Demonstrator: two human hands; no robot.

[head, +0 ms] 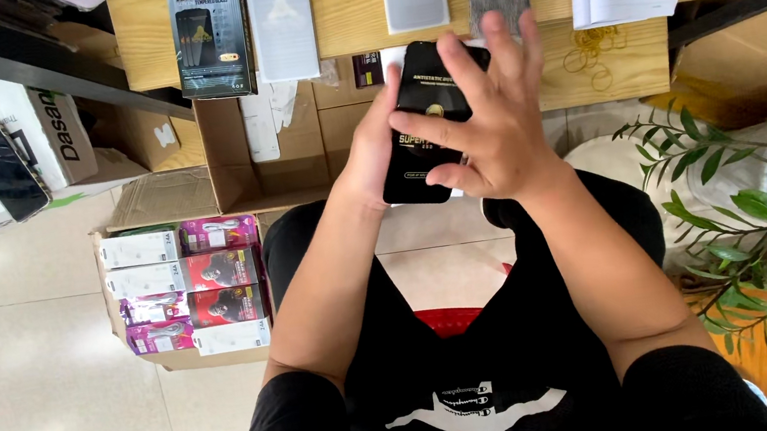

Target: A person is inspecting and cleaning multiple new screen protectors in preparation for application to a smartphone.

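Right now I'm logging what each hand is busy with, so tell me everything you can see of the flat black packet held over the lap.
The flat black rectangular packet looks like thin glossy card or plastic, with pale and gold print on its face. It is held nearly upright along its length, tilted slightly, just below the wooden desk's edge. The left hand grips its left edge from behind; the right hand lies across its front with fingers spread.

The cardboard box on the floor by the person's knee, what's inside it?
The cardboard box holds small retail packages lying flat in rows: white ones, pink ones and red-and-black ones. Only the top layer shows; anything underneath is covered. Neither hand touches it.
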